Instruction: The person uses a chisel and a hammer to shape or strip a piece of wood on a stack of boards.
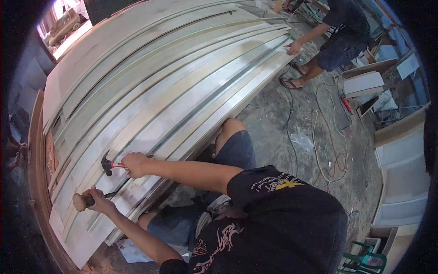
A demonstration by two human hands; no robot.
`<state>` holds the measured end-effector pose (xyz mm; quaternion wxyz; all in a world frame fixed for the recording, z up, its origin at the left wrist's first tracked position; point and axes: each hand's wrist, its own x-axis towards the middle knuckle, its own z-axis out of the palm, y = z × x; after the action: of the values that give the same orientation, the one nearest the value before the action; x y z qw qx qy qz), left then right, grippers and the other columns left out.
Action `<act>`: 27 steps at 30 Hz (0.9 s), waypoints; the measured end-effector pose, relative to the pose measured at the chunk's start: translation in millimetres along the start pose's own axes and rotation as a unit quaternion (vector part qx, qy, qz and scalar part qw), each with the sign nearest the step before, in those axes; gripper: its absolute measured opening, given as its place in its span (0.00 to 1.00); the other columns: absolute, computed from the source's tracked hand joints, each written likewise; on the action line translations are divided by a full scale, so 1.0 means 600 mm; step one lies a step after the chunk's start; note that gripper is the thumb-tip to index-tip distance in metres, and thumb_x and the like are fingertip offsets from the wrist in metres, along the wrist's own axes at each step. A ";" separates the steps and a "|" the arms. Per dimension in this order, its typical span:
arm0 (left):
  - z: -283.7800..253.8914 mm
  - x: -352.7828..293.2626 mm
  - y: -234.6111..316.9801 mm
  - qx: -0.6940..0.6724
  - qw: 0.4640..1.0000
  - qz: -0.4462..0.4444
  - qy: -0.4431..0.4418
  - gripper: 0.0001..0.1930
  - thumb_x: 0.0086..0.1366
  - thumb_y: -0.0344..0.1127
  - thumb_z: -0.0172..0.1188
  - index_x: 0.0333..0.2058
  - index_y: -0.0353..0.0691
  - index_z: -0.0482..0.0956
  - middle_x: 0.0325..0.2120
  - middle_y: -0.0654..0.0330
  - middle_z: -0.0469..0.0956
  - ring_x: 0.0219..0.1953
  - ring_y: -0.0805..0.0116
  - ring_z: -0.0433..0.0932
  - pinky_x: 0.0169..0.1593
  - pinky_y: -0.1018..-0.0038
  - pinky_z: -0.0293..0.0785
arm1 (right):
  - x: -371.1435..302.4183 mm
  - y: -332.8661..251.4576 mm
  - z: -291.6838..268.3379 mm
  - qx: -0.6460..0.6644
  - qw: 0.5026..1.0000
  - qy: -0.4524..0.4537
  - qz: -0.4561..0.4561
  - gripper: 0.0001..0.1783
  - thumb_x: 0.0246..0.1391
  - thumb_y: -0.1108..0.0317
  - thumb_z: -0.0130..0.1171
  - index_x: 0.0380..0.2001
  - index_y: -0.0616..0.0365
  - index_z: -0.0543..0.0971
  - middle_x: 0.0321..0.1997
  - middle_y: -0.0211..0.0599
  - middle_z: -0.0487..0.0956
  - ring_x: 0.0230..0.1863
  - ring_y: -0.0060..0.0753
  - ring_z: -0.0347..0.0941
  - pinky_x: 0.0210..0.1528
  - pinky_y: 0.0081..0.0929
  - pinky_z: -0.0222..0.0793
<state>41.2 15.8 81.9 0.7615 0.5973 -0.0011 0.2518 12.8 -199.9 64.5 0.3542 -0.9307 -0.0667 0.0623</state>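
My right hand (136, 165) is closed around the red handle of a claw hammer (108, 165), whose dark head hangs over the boards. Closer to me, my left hand (101, 203) grips a tool with a rounded tan end (82, 201) and a dark shaft that points right; its exact kind I cannot make out. Both hands are above long, pale strips and panels (175, 93) laid side by side on a wide stack. A dark groove (214, 94) runs lengthwise between strips, and its near end passes by my hands.
At the far end another person's hand (294, 47) rests on the boards. Hoses and cables (318, 137) lie on the concrete floor (269, 109) to the right. A green plastic chair (365, 259) stands at lower right, and a brown wooden edge (36, 182) borders the left.
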 end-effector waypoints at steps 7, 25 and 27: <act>-0.021 0.026 -0.021 0.053 0.998 0.009 0.024 0.12 0.58 0.31 0.69 0.28 0.43 0.70 0.19 0.70 0.64 0.19 0.80 0.59 0.22 0.80 0.54 | -0.010 -0.010 0.044 0.022 0.993 0.118 -0.019 0.10 0.38 0.69 0.65 0.26 0.60 0.80 0.27 0.51 0.79 0.35 0.55 0.79 0.37 0.48 0.75; 0.011 0.024 -0.013 0.040 0.995 0.042 0.085 0.14 0.57 0.34 0.71 0.30 0.40 0.71 0.19 0.68 0.67 0.18 0.79 0.60 0.22 0.79 0.55 | -0.003 0.005 0.041 0.068 0.995 0.073 0.030 0.16 0.37 0.61 0.73 0.26 0.59 0.79 0.30 0.49 0.80 0.37 0.54 0.79 0.40 0.47 0.74; 0.014 0.017 -0.005 0.055 0.993 0.057 0.091 0.13 0.58 0.33 0.71 0.30 0.41 0.71 0.18 0.68 0.66 0.18 0.80 0.60 0.22 0.80 0.55 | -0.002 0.003 0.043 0.066 0.996 0.056 0.037 0.16 0.37 0.61 0.73 0.26 0.59 0.79 0.31 0.48 0.80 0.38 0.54 0.79 0.41 0.46 0.74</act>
<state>54.1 11.8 84.5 0.7091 0.6116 0.0484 0.3476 7.6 -184.5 44.3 0.4156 -0.9091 -0.0084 0.0276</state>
